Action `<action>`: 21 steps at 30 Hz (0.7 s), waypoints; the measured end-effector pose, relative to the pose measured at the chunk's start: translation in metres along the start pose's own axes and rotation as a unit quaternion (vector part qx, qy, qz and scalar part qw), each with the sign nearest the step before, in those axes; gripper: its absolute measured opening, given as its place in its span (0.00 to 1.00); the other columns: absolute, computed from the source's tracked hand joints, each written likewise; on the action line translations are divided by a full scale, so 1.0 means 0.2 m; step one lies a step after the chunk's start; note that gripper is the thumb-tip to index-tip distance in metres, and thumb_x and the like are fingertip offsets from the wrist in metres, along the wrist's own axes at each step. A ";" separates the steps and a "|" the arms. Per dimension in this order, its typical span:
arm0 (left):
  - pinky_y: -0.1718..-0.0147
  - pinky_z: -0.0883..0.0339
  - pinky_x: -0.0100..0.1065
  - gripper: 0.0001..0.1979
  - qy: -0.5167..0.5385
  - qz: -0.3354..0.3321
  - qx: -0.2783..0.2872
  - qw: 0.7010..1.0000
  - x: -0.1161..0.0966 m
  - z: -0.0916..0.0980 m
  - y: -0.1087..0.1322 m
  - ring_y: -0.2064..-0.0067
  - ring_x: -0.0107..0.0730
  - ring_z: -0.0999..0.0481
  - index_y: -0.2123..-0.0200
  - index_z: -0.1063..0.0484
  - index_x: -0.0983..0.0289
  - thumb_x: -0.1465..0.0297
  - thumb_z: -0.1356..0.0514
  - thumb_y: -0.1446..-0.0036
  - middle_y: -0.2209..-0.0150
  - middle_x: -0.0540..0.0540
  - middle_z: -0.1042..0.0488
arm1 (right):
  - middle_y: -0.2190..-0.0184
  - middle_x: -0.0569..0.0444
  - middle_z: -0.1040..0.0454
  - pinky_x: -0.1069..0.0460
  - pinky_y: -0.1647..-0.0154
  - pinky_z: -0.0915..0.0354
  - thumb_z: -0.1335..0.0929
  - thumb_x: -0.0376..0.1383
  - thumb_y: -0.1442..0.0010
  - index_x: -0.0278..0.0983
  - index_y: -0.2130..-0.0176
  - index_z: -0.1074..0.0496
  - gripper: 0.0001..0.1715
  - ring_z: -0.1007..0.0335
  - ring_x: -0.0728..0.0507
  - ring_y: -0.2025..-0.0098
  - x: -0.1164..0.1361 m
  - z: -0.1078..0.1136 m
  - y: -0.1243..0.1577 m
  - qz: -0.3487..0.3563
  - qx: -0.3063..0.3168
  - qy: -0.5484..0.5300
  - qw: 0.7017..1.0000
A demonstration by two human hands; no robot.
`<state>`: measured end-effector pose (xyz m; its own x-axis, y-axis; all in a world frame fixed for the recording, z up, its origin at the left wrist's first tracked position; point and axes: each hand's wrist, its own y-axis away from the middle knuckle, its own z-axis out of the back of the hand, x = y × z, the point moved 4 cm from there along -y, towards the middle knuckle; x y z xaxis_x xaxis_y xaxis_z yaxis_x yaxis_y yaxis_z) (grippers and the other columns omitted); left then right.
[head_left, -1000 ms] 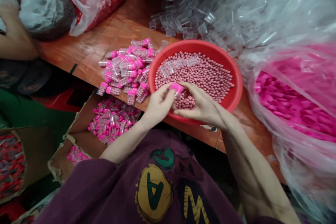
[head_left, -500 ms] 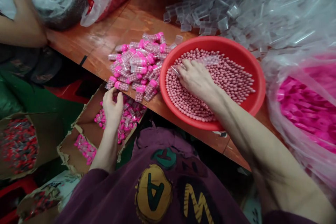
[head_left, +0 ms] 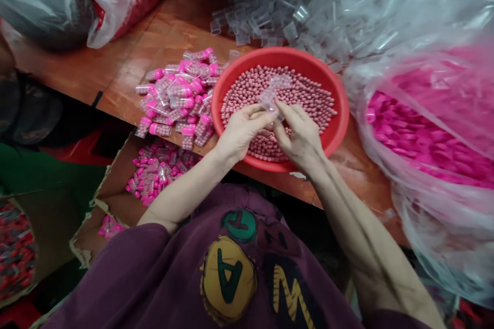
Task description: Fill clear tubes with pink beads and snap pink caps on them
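Observation:
A red bowl (head_left: 336, 128) full of small pink beads (head_left: 304, 97) sits at the table's near edge. Over its near side my left hand (head_left: 241, 131) and my right hand (head_left: 299, 136) meet, fingers pinched together on a small clear plastic tube (head_left: 269, 100). A few more clear tubes (head_left: 281, 81) lie on the beads. Left of the bowl is a heap of filled tubes with pink caps (head_left: 181, 95).
A cardboard box (head_left: 116, 190) below the table edge holds more capped tubes. A clear bag of pink caps (head_left: 420, 133) sits at the right, loose empty tubes (head_left: 270, 23) behind the bowl, and plastic bags (head_left: 104, 0) at the back left. A box of red pieces (head_left: 15, 247) is lower left.
My left hand came up from the cardboard box to the bowl. My right hand lifted off the beads with a clear tube, and both hands now pinch it.

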<state>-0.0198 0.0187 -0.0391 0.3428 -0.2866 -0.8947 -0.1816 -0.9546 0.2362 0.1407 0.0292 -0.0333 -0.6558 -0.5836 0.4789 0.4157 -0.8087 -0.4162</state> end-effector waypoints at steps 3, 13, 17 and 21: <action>0.50 0.22 0.33 0.19 -0.075 -0.077 -0.016 0.994 0.01 -0.07 0.01 0.50 0.34 0.15 0.44 0.21 0.64 0.65 0.26 0.34 0.44 0.60 0.13 | 0.38 0.34 0.19 0.33 0.37 0.19 0.37 0.37 0.22 0.34 0.22 0.32 0.36 0.19 0.30 0.38 0.02 0.05 0.10 -0.013 0.013 -0.012 1.000; 0.36 0.24 0.51 0.22 -0.768 -0.204 0.185 0.578 -0.04 -0.19 -0.23 0.40 0.55 0.16 0.47 0.16 0.75 0.83 0.49 0.29 0.46 0.73 0.16 | 0.51 0.43 0.12 0.36 0.46 0.17 0.34 0.43 0.24 0.42 0.44 0.15 0.20 0.13 0.35 0.50 -0.36 0.40 0.66 -0.177 -0.234 0.059 0.954; 0.47 0.23 0.45 0.20 -0.800 -0.168 0.264 0.511 0.06 -0.35 -0.33 0.46 0.55 0.14 0.52 0.15 0.74 0.83 0.47 0.33 0.50 0.73 0.15 | 0.56 0.41 0.12 0.35 0.47 0.18 0.34 0.42 0.28 0.40 0.52 0.16 0.18 0.15 0.34 0.54 -0.75 0.57 0.91 -0.271 -0.253 0.115 0.922; 0.50 0.25 0.41 0.14 -0.763 -0.144 0.264 0.572 0.17 -0.51 -0.37 0.49 0.51 0.14 0.55 0.17 0.69 0.82 0.41 0.37 0.49 0.69 0.15 | 0.56 0.40 0.14 0.34 0.42 0.20 0.34 0.38 0.30 0.39 0.55 0.18 0.14 0.16 0.34 0.52 -1.06 0.62 0.90 -0.337 -0.231 0.164 0.898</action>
<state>0.0991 0.0723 -0.0482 -0.7019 0.6659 -0.2528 -0.7116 -0.6712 0.2078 0.4336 -0.0018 -0.1145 -0.8423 0.1417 0.5201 -0.4014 -0.8088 -0.4298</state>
